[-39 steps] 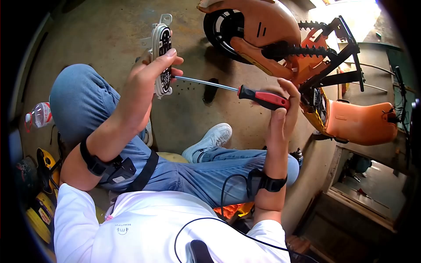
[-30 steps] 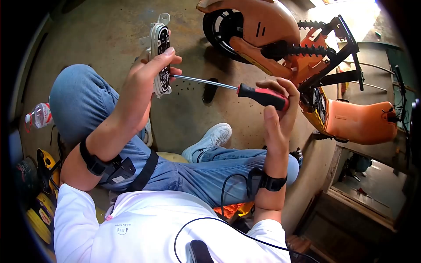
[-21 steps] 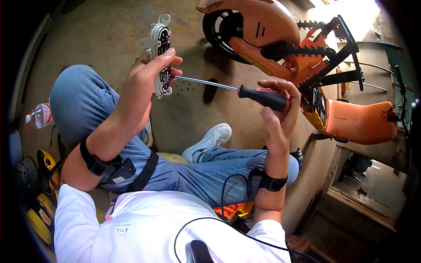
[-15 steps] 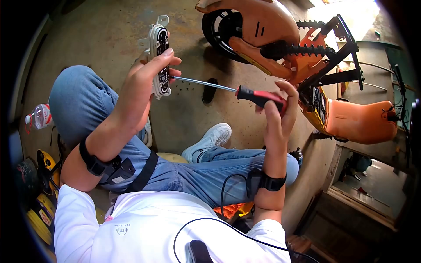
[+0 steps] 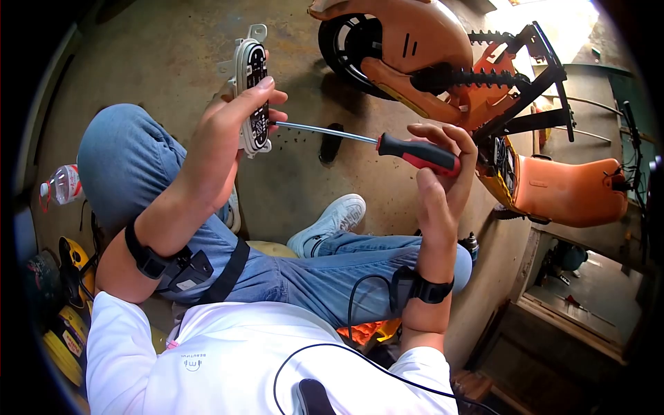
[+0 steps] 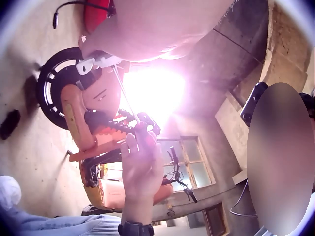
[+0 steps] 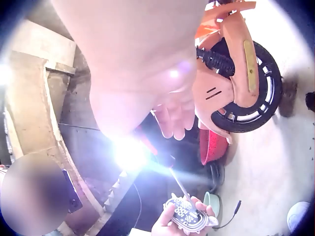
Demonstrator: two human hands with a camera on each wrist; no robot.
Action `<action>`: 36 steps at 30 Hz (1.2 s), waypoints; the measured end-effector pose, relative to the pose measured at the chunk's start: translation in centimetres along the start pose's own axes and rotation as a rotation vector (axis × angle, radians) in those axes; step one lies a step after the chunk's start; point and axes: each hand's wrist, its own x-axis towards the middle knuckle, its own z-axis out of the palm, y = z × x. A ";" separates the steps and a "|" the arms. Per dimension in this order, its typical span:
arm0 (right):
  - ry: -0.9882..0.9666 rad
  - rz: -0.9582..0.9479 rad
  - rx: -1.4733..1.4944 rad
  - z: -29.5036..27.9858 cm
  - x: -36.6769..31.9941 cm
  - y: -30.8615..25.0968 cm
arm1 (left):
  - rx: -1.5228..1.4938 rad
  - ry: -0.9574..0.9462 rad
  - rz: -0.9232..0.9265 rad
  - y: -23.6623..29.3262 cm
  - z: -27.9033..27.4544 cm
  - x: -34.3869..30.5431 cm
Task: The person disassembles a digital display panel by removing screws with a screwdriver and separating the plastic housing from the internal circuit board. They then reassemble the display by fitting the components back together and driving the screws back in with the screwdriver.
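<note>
In the head view my left hand (image 5: 220, 128) grips an oval instrument display (image 5: 254, 63) with a pale housing and mounting tabs, thumb across its black face. White digits show on the display (image 7: 183, 212) in the right wrist view. My right hand (image 5: 445, 190) holds a red and black screwdriver (image 5: 419, 153) by its handle, thumb below and fingers above. The steel shaft (image 5: 325, 130) points left, its tip right at the display's lower side edge, near my left fingers. In the left wrist view the screwdriver (image 6: 126, 93) runs from the display's tab to my right hand.
An orange electric scooter (image 5: 432, 41) with a black wheel (image 5: 349, 48) stands beyond the hands. A plastic bottle (image 5: 64, 182) lies at far left, above yellow-black tools (image 5: 72, 266). A dark object (image 5: 332, 143) lies on the concrete floor (image 5: 290, 176) below the shaft.
My right fingers and thumb shift on the screwdriver handle, and its red and black sides turn about its axis. The tip stays at the display's edge. My left hand barely moves.
</note>
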 end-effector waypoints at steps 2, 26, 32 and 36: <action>-0.004 0.058 -0.166 -1.0 -0.2 0.6 | 0.004 -0.004 -0.007 -0.1 0.0 0.0; 0.073 0.250 -0.162 -0.7 -0.3 -0.5 | 0.021 -0.021 0.000 0.0 0.1 -0.1; 0.128 0.074 0.050 -0.5 -0.3 -0.3 | -0.015 -0.049 0.001 0.2 0.4 -0.1; 0.181 0.049 0.055 -0.8 -0.2 -0.4 | -0.016 0.016 0.028 0.1 0.1 0.1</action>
